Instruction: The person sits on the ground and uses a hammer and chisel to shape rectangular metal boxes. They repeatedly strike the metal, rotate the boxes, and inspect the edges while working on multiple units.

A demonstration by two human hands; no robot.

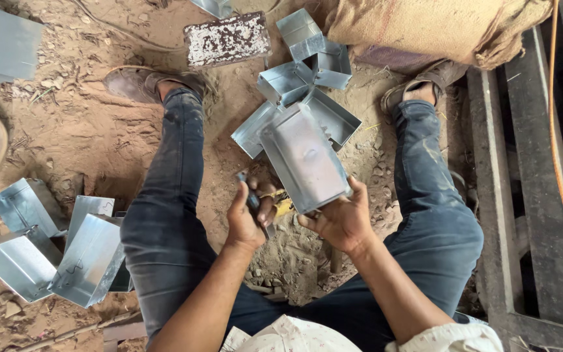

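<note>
My right hand [341, 220] gripped the folded metal box [304, 158] at twelve o'clock; my left hand [247, 218] clutched a dark tool [253, 200], mid-shaping, needing a steady seam.

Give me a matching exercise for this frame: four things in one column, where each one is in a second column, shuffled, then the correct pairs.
Things:
1. sheet-metal box
2. dark-handled tool
3. pile of folded metal boxes
4. burlap sack

Places:
A. top of the frame, beyond the person's right foot
B. held in the right hand
C. on the sand outside the left leg
D. gripped in the left hand

Pairs: 1-B, 2-D, 3-C, 4-A
</note>
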